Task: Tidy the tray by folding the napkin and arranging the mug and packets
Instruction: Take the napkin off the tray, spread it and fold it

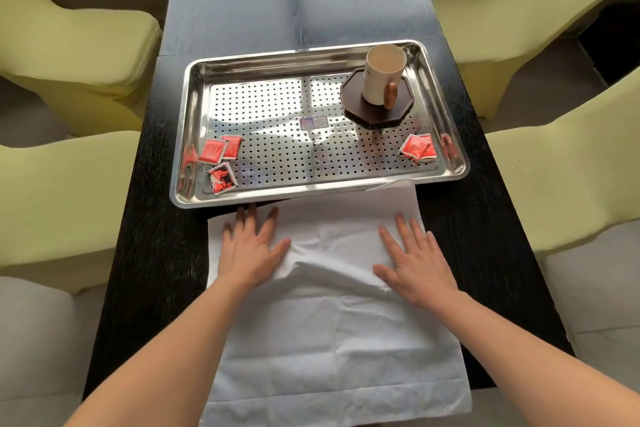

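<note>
Left hand [251, 251] and right hand [414, 265] lie flat, grip open, pressing the white napkin [332, 340] onto the worktop [156, 253] just before the tray [311, 57]. Smoothing, I'd say; folding next needs a pinched edge.

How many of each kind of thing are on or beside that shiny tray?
red packets: 5 (3 at the tray's left; what look like 2 overlapping at its right)
mug: 1
dark coaster: 1
white napkin: 1
steel tray: 1
Total: 9
</note>
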